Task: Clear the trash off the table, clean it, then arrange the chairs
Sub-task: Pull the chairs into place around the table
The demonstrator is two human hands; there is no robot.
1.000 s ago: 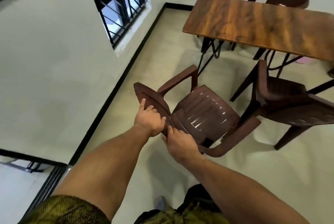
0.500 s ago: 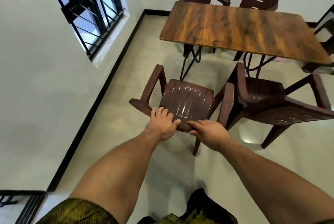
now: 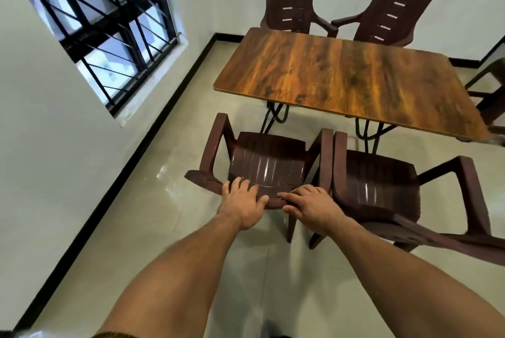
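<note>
A brown plastic armchair (image 3: 269, 160) stands upright at the near side of the wooden table (image 3: 347, 78), facing it. My left hand (image 3: 241, 202) and my right hand (image 3: 311, 206) both grip the top edge of its backrest, fingers curled over the rim. A second brown armchair (image 3: 382, 187) stands right beside it on the right, their armrests nearly touching. The tabletop shows nothing on it.
Two more brown chairs (image 3: 291, 5) (image 3: 396, 15) stand at the table's far side. Part of another chair (image 3: 492, 92) shows at the right edge. A white wall with a barred window (image 3: 109, 29) runs along the left. Pale tiled floor (image 3: 153, 228) lies between wall and chairs.
The chair I hold was tilted and turned sideways; it now stands upright, squared to the table beside the second chair. Both hands stayed on its backrest.
</note>
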